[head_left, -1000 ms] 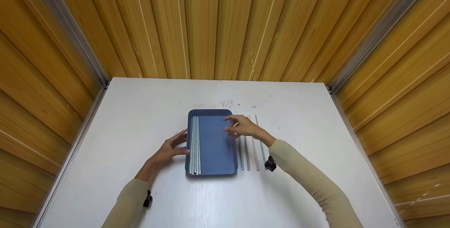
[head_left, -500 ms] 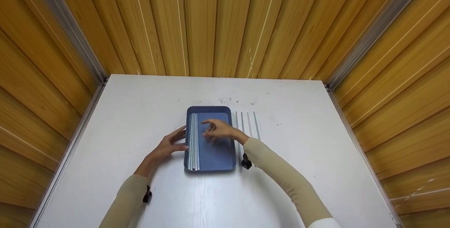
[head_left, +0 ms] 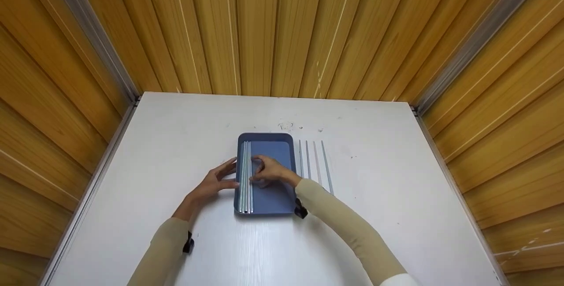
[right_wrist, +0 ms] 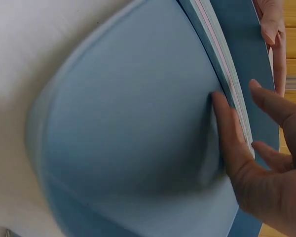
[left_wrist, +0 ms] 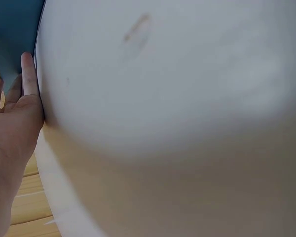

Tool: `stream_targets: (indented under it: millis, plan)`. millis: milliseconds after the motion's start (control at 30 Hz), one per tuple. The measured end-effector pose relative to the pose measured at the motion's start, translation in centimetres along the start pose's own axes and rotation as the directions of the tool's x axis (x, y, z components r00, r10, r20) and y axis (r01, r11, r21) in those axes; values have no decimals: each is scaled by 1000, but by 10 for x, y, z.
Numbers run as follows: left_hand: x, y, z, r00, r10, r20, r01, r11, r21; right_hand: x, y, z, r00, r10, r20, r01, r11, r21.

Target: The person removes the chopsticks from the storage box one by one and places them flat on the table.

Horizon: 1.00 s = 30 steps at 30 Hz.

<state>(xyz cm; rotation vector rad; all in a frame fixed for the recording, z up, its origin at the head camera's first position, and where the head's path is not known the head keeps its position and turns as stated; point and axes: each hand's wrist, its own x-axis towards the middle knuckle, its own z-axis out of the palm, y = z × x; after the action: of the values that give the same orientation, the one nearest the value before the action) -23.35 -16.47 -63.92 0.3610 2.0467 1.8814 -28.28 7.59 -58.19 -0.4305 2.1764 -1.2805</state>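
Note:
A blue rectangular tray lies on the white table, with several thin pale rods side by side lengthwise along its left wall. My left hand touches the tray's outer left side, thumb near the rim and fingers fairly straight; the left wrist view shows the same hand against the tray wall. Over the tray is my right hand, bent fingers at the right edge of the rods. In the right wrist view this hand straddles the rods, thumb touching their near side, other fingers spread beyond.
Several separate rods lie on the table right of the tray, partly hidden by the right forearm. Wood-patterned walls stand behind and at both sides. Small dark marks dot the tabletop behind the tray.
My right hand has moved left and slightly down, from the tray's right rim across to the rods inside. My left hand stays at the tray's left side.

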Motion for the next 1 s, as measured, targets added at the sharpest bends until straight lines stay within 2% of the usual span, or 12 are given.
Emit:
stream_targets:
  millis: [133, 300, 400, 500, 667, 767, 933, 1000]
  plan:
    - [-1, 0, 1, 1000, -27, -14, 27, 1000, -12, 0, 3, 5, 999, -11, -46, 8, 997, -74]
    - [-1, 0, 2, 1000, -25, -5, 25, 1000, -10, 1, 7, 8, 996, -62, -68, 51, 986, -161]
    - [-1, 0, 1, 1000, -22, -2, 22, 1000, -14, 1, 7, 7, 996, -39, -80, 29, 991, -127]
    - [0, 1, 0, 1000, -15, -4, 15, 1000, -19, 0, 5, 6, 997, 22, -74, -25, 999, -38]
    - [0, 2, 0, 1000, -5, -1, 5, 1000, -23, -3, 3, 3, 994, 79, -70, -76, 996, 47]
    - [0, 3, 0, 1000, 4, 1, -4, 1000, -15, -4, 2, 4, 994, 79, -74, -76, 996, 45]
    - [-1, 2, 0, 1000, 17, 5, -17, 1000, -20, -4, 0, 8, 995, 44, -94, -48, 998, -35]
    - [0, 1, 0, 1000, 26, 8, -25, 999, -30, -4, -1, 8, 995, 54, -86, -58, 997, -45]
